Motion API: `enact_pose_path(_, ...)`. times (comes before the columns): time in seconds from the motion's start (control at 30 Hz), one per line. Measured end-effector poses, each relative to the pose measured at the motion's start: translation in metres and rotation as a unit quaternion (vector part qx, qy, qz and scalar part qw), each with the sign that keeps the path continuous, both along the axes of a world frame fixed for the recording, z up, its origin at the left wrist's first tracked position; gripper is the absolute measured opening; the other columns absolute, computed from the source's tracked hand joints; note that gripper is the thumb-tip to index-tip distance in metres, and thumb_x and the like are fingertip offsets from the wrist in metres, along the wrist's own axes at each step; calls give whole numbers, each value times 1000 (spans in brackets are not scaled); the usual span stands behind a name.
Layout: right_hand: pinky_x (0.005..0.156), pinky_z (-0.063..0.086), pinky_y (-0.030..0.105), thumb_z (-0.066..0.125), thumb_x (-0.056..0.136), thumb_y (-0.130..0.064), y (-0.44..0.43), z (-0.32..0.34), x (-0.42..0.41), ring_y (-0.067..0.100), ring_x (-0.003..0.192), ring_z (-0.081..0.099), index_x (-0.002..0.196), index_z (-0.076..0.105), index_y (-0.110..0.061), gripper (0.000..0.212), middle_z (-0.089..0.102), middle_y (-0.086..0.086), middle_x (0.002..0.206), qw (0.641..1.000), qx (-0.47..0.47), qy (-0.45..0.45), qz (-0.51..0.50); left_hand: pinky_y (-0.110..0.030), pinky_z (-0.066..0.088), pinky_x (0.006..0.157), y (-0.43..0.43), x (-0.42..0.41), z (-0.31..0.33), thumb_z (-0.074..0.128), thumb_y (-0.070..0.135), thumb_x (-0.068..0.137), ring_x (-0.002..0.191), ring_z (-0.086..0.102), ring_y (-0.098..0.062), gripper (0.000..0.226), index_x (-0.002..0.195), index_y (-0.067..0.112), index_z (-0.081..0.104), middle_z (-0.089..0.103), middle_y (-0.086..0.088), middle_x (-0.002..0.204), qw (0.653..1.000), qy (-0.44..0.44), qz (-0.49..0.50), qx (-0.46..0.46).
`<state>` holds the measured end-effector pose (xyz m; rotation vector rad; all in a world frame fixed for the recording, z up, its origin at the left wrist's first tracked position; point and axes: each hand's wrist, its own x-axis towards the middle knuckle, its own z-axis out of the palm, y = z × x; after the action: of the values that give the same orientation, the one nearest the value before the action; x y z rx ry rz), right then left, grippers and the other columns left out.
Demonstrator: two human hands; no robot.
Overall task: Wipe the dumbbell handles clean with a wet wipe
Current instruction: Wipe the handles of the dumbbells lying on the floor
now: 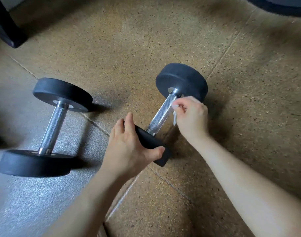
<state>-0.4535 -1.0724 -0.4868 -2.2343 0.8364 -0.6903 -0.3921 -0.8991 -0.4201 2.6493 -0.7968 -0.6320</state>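
Currently: Handle Wipe, First Dumbbell

From my remote station I read the knurled handle (156,120) of the worked dumbbell (164,106) as the active surface. It lies just right of frame centre on the speckled floor (249,100), with its axis running from 7 o'clock to 1 o'clock. The wet wipe (174,117) is a small white wad at the handle's 3 o'clock side, touching the metal near the far head (182,81). The right hand (191,117) pinches it with curled fingers. I judge that this grip lets the wipe be pressed along the knurling.

The left hand (129,144) grips the near head (151,142), with the thumb on one edge of the rim and the fingers over the other. I judge its purpose to be bracing: round heads roll, and a wiping stroke would otherwise turn the bar. The same hold could rotate the handle to present its underside.

The second dumbbell (50,124) lies at 9 o'clock, well apart, with no hand on it. I judge its handle to be next in sequence. A dark frame leg (4,26) stands at 11 o'clock.
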Motion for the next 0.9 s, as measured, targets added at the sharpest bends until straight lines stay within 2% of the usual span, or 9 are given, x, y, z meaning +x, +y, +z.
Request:
enact_pose_path(0.07,76,53,32,68,80,-1,11,1,9,13,78,62,85,74,-12,13,70,0,85,999,31,0,17,-33,11,117,2,1,4,37,82,41,144,16,-29,136,152,8,9,21,-17,154,999,-25,-19,35)
enact_pose_path(0.17,74,51,29,64,73,7,42,3,6,18,76,65,81,74,-8,20,70,2,82,988,16,-21,154,-43,19,118,4,-16,1,48,84,51,141,20,-39,130,150,7,15,25,-28,150,988,-124,-58,75)
enact_pose_path(0.33,76,52,31,66,76,6,0,-4,34,20,79,64,83,75,-8,19,70,4,85,999,-12,-29,33,-42,22,117,5,-1,-3,73,69,54,140,23,-36,131,152,11,9,27,-24,149,992,-112,-32,52)
enact_pose_path(0.43,76,51,30,65,75,7,41,-2,25,18,78,63,87,76,-6,20,69,5,86,987,-7,-24,157,-40,27,115,9,11,2,79,61,51,138,29,-34,130,152,10,15,32,-20,148,996,-78,-20,26)
enact_pose_path(0.53,74,51,31,61,77,5,34,-3,31,25,76,65,91,76,-4,22,68,9,88,975,-24,-30,218,-34,26,113,11,29,4,78,60,51,138,30,-28,130,152,15,11,31,-11,149,999,-32,-13,15)
enact_pose_path(0.6,72,52,32,60,79,3,11,-6,50,29,76,66,89,76,-5,21,69,11,89,989,-59,-33,129,-31,21,114,8,34,8,78,59,55,140,25,-26,128,153,17,7,26,-9,151,1000,-9,-5,22)
enact_pose_path(0.67,73,51,31,58,80,1,2,-6,61,29,78,66,87,76,-6,20,69,10,90,994,-74,-26,75,-31,15,115,3,29,13,74,62,61,142,19,-29,125,152,14,2,22,-15,152,997,-43,-12,63)
enact_pose_path(0.83,72,51,33,62,71,9,35,-6,47,27,75,66,82,76,-4,22,71,8,84,965,-53,-41,252,-39,14,118,1,16,10,64,74,65,141,16,-37,128,150,8,-6,19,-28,150,980,-147,-38,131)
enact_pose_path(0.9,70,53,33,63,70,9,22,-7,56,27,74,67,81,76,-5,22,72,8,83,967,-57,-51,244,-35,19,116,2,25,8,70,70,63,139,24,-34,129,151,10,-2,27,-23,147,984,-135,-31,115)
